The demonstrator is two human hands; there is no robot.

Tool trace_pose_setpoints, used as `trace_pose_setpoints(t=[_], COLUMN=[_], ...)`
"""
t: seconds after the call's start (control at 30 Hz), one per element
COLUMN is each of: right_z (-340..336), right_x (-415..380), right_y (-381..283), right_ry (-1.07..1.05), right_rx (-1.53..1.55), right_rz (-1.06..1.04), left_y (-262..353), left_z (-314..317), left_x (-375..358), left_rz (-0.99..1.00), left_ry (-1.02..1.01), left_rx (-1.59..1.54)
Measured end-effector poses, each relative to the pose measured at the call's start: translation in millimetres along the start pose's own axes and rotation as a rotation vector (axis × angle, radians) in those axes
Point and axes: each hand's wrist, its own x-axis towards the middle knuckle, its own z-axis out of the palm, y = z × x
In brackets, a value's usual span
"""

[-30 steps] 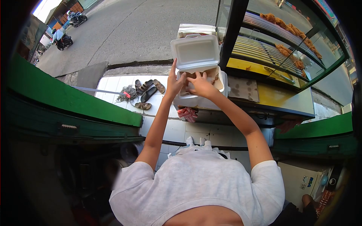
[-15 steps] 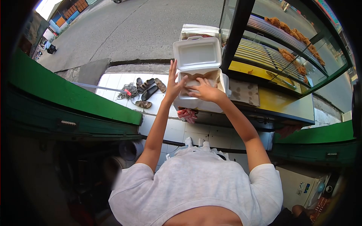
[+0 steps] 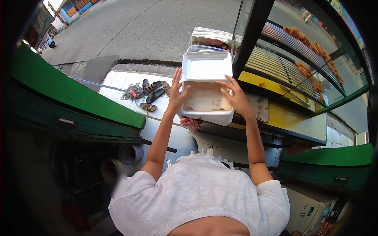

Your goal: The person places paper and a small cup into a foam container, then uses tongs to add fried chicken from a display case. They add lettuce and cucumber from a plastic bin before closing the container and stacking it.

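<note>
Head cam, only view I've got on my feed: white foam box [image 3: 214, 116] is straight ahead of the torso, at the L end of the counter [image 3: 286, 114], just L of the glass case's dark post [image 3: 252, 35]. Key relation, AFAICT: box lies btwn the hands, one at each short side. Long axis runs crosswise, L to R, approx. square to the forearms; hinge is on the far side, w/ the lid [image 3: 207, 65] standing up past it, inner face toward me. L hand [image 3: 176, 96] is at the L edge, fingers spread & pointing away from the torso, thumb over the edge of the brown paper liner [image 3: 206, 96]. R hand [image 3: 239, 101] is at the R edge, fingers bent in twd the far R corner, by the hinge. Neither is clearly nearer; I'd call it even. Both look loose, not clenched; no firm grip on the foam that I can see, & can't tell how hard any fingertip presses. Liner covers the box floor, has darker spots, nothing else visible on it. What's under the box is mostly hidden, so can't confirm its support. Close by: pink cloth [image 3: 191, 124] below the near L corner, stained brown sheet [image 3: 260, 109] on the counter R of the R hand, paper stack [image 3: 212, 34] beyond the lid.
</note>
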Motion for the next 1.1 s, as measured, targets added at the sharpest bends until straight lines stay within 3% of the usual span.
trace_pose_setpoints(t=[0.07, 0.17, 0.23, 0.33, 0.43, 0.47, 0.57, 0.67, 0.7, 0.87, 0.9, 0.97, 1.03, 1.1], right_z=[3, 8, 9, 23, 32, 32, 24, 18, 21, 54, 58, 65, 73, 78], right_x=[0, 14, 32, 70, 109, 122, 171, 215, 231, 300, 310, 326, 334, 341], right_y=[-2, -5, -18, -18, -20, -17, 1, 8, 14, 100, 104, 111, 119, 126], right_ry=[-0.003, 0.017, -0.058, -0.094, -0.143, -0.074, 0.168, 0.262, 0.251, 0.143, 0.145, -0.106, -0.041, -0.143], right_rx=[0.041, 0.129, 0.327, 0.326, 0.344, 0.311, 0.307, 0.031, 0.0, -0.296, -0.297, -0.517, -0.517, -0.558], right_rz=[-0.023, -0.037, 0.066, -0.009, -0.003, -0.052, -0.085, -0.151, -0.059, 0.131, 0.136, 0.343, 0.3, 0.459], left_y=[0, 14, 13, 8, -2, -2, -31, -49, -53, -92, -94, -100, -104, -102], left_z=[0, -13, -28, -51, -76, -84, -109, -137, -142, -156, -158, -158, -154, -150], left_x=[-3, -3, 7, 28, 55, 60, 83, 102, 109, 149, 153, 162, 171, 177], left_rz=[0.129, 0.124, 0.151, -0.012, 0.038, -0.081, -0.008, -0.13, -0.199, -0.02, -0.079, -0.141, -0.082, -0.082], left_ry=[0.011, 0.106, 0.105, 0.056, 0.108, 0.121, 0.174, 0.208, 0.221, 0.265, 0.255, 0.245, 0.267, 0.272], left_rx=[-0.196, -0.168, -0.175, -0.443, -0.291, -0.342, -0.379, -0.36, -0.342, -0.216, -0.241, -0.267, -0.27, -0.275])
